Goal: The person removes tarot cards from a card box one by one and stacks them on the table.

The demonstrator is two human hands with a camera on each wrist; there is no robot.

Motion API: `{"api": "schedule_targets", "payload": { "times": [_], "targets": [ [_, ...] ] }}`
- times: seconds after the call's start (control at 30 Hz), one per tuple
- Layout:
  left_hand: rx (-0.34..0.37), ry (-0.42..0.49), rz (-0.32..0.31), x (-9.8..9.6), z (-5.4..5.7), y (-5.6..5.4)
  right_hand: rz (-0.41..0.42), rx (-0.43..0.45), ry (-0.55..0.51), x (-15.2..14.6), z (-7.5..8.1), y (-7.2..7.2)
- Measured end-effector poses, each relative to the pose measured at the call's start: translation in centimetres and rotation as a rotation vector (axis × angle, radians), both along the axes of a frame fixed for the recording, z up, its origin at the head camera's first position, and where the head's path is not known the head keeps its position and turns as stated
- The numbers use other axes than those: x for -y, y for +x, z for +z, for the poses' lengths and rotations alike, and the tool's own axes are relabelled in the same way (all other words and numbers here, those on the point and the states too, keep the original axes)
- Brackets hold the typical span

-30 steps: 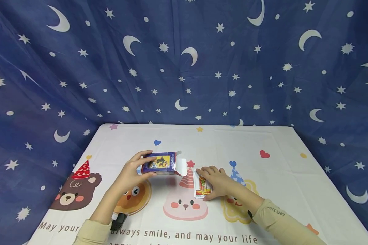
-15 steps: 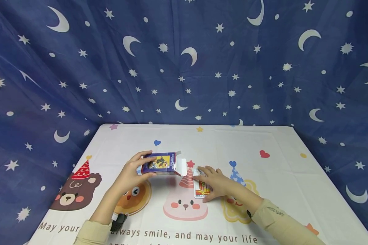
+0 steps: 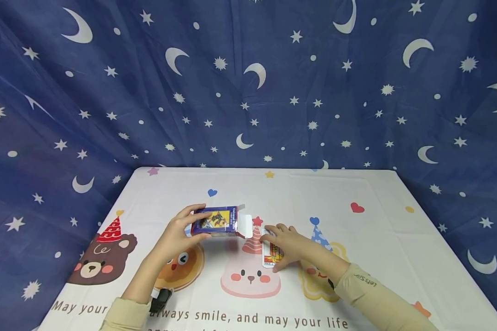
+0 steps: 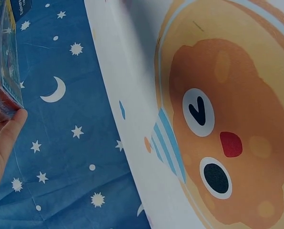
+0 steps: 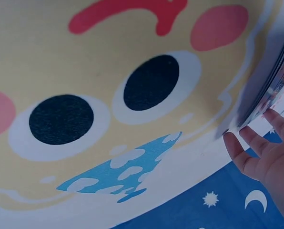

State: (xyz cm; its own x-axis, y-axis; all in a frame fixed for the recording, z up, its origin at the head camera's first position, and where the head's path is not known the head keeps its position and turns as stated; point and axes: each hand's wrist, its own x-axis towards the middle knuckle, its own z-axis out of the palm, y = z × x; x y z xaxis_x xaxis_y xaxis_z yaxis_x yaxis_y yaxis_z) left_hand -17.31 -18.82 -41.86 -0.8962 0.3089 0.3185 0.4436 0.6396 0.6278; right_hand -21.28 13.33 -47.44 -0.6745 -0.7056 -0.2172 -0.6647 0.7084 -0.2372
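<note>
My left hand point(image 3: 176, 234) grips a blue tarot card box point(image 3: 221, 220) with yellow picture art, held slightly above the table. Its white end flap point(image 3: 245, 225) hangs out on the right side. In the left wrist view only a corner of the box point(image 4: 6, 62) and part of the hand show. Right of the box, a stack of tarot cards point(image 3: 272, 258) lies face up under my right hand point(image 3: 295, 247). The thumb is at the near edge, and the fingers bend over the top and far edge. Fingertips meet the side of the stack point(image 5: 274, 78) in the right wrist view.
A white cloth with cartoon prints covers the table point(image 3: 381, 243). Behind it hangs a dark blue curtain point(image 3: 281, 133) with moons and stars. A small black device point(image 3: 160, 299) sits at the left wrist.
The right hand has shifted a little left over the cards, and its index finger has come over their left edge. The left hand and the box stay in place.
</note>
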Motion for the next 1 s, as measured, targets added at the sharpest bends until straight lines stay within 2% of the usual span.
{"api": "schedule_targets", "payload": {
  "times": [0.4,0.57,0.73,0.83,1.0],
  "targets": [
    [-0.004,0.000,0.003,0.1,0.1,0.1,0.014,0.002,0.007,0.1,0.1,-0.1],
    [-0.005,0.001,0.000,0.1,0.0,0.1,0.018,0.040,-0.041,-0.1,0.4,-0.1],
    [-0.002,-0.001,0.001,0.0,0.0,0.0,-0.047,0.131,-0.196,-0.9,1.1,-0.7],
    [-0.004,-0.001,0.002,0.1,0.0,0.1,-0.138,0.133,-0.330,-1.4,1.7,-1.2],
    [-0.016,-0.010,-0.007,0.0,-0.1,-0.1,-0.290,0.162,-0.660,-1.5,2.5,-1.7]
  ]
}}
